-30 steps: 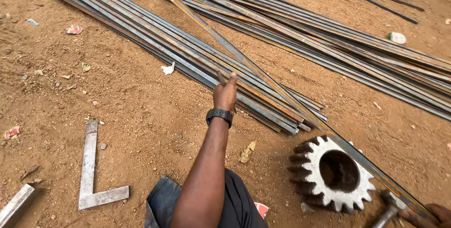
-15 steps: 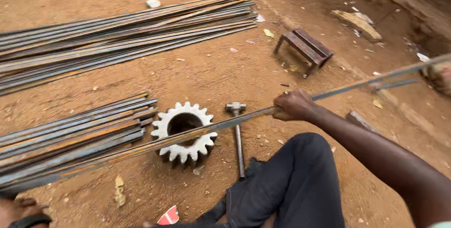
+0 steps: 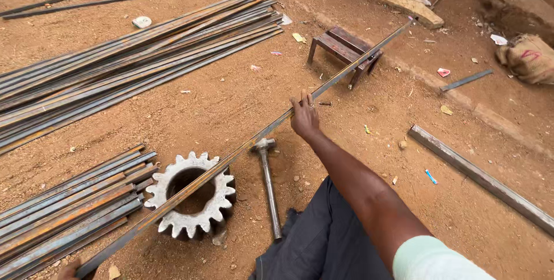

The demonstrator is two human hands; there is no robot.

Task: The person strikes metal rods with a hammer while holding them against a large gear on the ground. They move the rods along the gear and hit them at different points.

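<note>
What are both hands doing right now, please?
Right hand: closed on the long steel bar resting across the gear.
Left hand: at the frame's bottom edge by the bar's near end; grip cannot be told.

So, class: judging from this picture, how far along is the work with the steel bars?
Done, apparently: a small stack of bars lies beside the gear. In hand: the right hand grips one long bar resting across the gear, the left hand at its near end; the hammer lies untouched. Left: the big pile.
</note>
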